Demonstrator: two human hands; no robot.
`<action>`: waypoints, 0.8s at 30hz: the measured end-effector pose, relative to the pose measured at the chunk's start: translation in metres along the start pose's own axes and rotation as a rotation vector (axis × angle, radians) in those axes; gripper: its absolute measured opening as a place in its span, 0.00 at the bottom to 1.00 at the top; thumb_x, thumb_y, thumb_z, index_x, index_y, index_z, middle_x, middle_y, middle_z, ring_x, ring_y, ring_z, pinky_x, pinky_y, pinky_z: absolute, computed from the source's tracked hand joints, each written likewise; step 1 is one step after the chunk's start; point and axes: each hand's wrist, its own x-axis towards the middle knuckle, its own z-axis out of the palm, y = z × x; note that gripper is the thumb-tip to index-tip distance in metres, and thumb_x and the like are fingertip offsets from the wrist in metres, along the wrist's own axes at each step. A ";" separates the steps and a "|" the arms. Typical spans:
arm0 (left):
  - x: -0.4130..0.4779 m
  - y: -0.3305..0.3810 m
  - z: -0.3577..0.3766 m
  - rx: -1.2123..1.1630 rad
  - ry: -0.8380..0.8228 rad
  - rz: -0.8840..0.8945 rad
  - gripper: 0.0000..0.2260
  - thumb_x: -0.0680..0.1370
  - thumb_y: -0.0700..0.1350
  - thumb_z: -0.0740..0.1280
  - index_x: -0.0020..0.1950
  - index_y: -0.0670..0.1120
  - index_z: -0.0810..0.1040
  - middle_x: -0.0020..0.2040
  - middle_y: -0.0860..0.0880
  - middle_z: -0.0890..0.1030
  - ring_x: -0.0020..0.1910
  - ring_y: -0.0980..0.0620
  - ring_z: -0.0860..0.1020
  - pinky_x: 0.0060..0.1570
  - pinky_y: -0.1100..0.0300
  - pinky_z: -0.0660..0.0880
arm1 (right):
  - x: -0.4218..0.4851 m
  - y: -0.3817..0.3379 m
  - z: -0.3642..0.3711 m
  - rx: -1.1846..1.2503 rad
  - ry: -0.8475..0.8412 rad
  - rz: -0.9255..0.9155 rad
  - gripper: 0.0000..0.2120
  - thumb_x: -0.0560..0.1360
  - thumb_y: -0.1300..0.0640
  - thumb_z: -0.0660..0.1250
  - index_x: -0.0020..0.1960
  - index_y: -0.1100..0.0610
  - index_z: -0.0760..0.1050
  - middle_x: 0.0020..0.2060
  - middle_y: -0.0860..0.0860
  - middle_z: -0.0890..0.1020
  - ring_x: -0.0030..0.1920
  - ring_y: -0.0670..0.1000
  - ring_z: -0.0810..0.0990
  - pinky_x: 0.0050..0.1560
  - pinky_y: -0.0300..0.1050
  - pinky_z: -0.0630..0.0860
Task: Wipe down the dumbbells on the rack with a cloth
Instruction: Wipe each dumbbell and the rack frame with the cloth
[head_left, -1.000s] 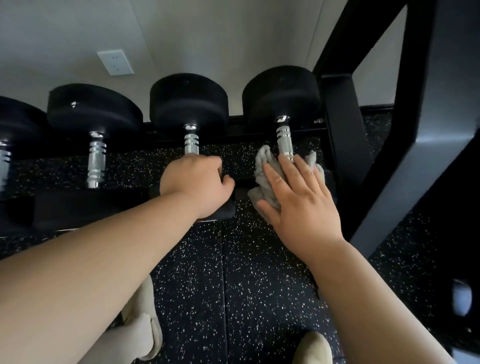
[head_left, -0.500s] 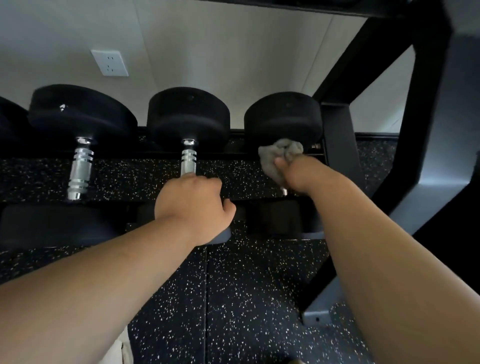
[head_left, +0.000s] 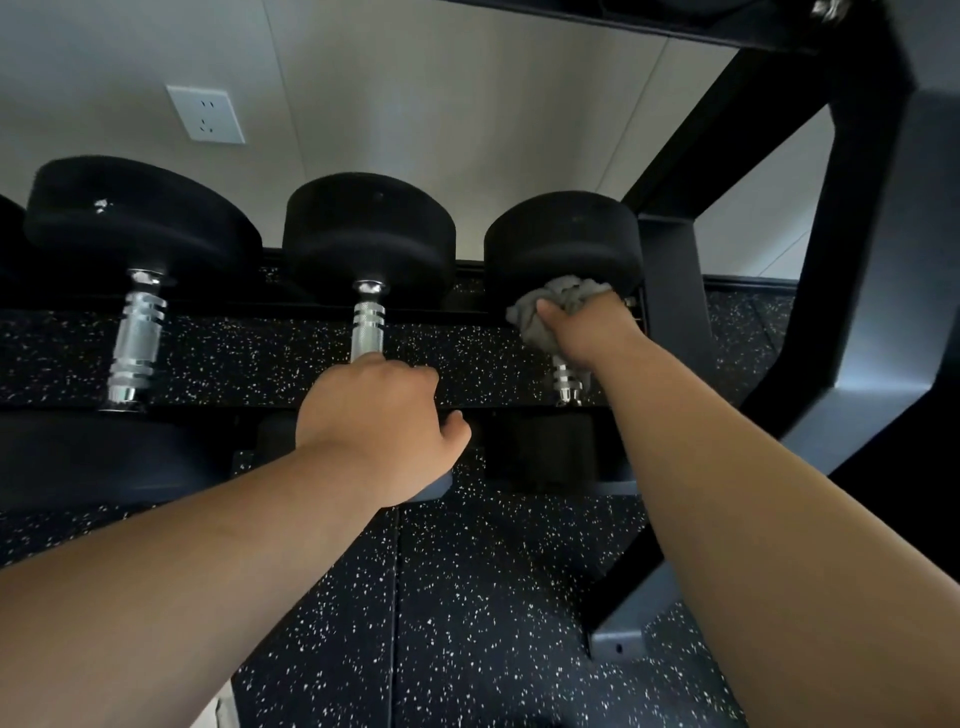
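Far left, the left dumbbell (head_left: 137, 291) sits untouched on the rack (head_left: 862, 260), chrome handle bare, no hand near it. Next along, the left hand (head_left: 379, 426) is closed in a fist, fingers curled over the near end of the middle dumbbell (head_left: 369, 270), bracing it, by the look of things. Over to the right is the action: the right hand (head_left: 592, 338) is wrapped round the grey cloth (head_left: 563, 293), which is bunched about the handle of the right dumbbell (head_left: 563, 239), hard up against its far head just beside the rack's upright. So the step in hand is wiping that handle along its length, and it looks early in the job, with two more dumbbells in view showing no cloth on them. The next move likely calls for drawing the cloth back down the knurled chrome towards the near head with the squeeze kept firm, then going over the black heads. Compared with a second ago, the right hand has changed completely: it lay flat then, fingers spread on the cloth at the near end, and now it is clenched at the far end. The left hand hasn't budged.
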 end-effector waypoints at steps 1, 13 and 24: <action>0.000 0.000 0.000 -0.006 0.000 -0.002 0.19 0.75 0.66 0.58 0.43 0.53 0.79 0.37 0.55 0.77 0.42 0.51 0.76 0.39 0.56 0.69 | -0.003 0.001 -0.002 0.020 -0.040 0.015 0.28 0.85 0.40 0.57 0.70 0.63 0.73 0.63 0.60 0.79 0.63 0.61 0.78 0.54 0.46 0.71; -0.001 0.000 -0.002 -0.038 0.006 0.002 0.19 0.74 0.66 0.57 0.42 0.53 0.79 0.35 0.56 0.76 0.41 0.52 0.75 0.39 0.56 0.68 | 0.002 0.012 -0.010 0.421 -0.012 0.094 0.23 0.78 0.41 0.69 0.61 0.60 0.79 0.57 0.60 0.84 0.57 0.62 0.83 0.61 0.56 0.80; -0.001 0.002 -0.006 -0.022 -0.015 -0.008 0.17 0.76 0.65 0.59 0.45 0.54 0.79 0.38 0.55 0.77 0.43 0.52 0.75 0.40 0.55 0.67 | -0.020 0.019 -0.008 -0.272 -0.353 0.011 0.29 0.86 0.41 0.52 0.74 0.63 0.71 0.70 0.61 0.76 0.69 0.61 0.74 0.71 0.52 0.67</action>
